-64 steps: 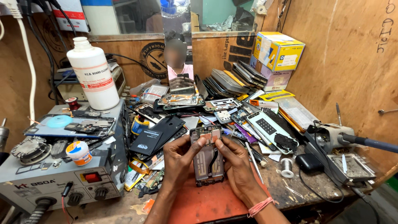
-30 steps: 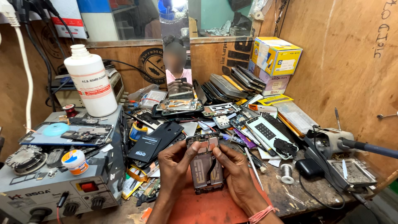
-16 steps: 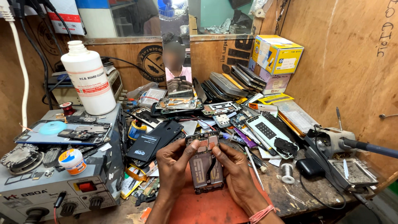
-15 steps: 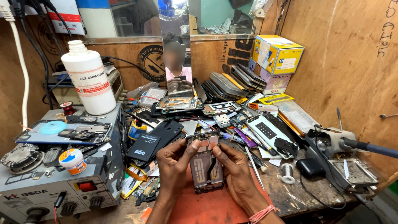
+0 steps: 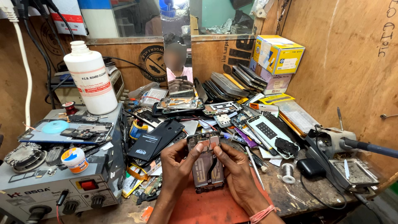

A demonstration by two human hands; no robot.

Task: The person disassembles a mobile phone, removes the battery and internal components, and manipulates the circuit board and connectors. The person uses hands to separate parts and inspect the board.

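An opened phone body [image 5: 205,166] with its back off stands tilted over an orange mat [image 5: 207,207] at the bench's front edge. My left hand [image 5: 176,169] grips its left side, thumb resting on the upper part near the circuit board. Along the right side, my right hand [image 5: 237,171] holds it, fingertips pressing near the top middle. A black flex cable runs down the phone's centre. A pink band circles my right wrist.
A grey rework station [image 5: 62,182] and a white plastic bottle [image 5: 90,79] stand at left. Black phone back covers [image 5: 156,141], loose phone boards and screens [image 5: 269,132] litter the middle. Yellow boxes [image 5: 278,56] sit at back right; a solder spool [image 5: 287,173] and soldering stand [image 5: 331,143] lie right.
Both hands keep hold of the phone body, which has dropped slightly closer to me. My fingers have shifted a little near its top edge.
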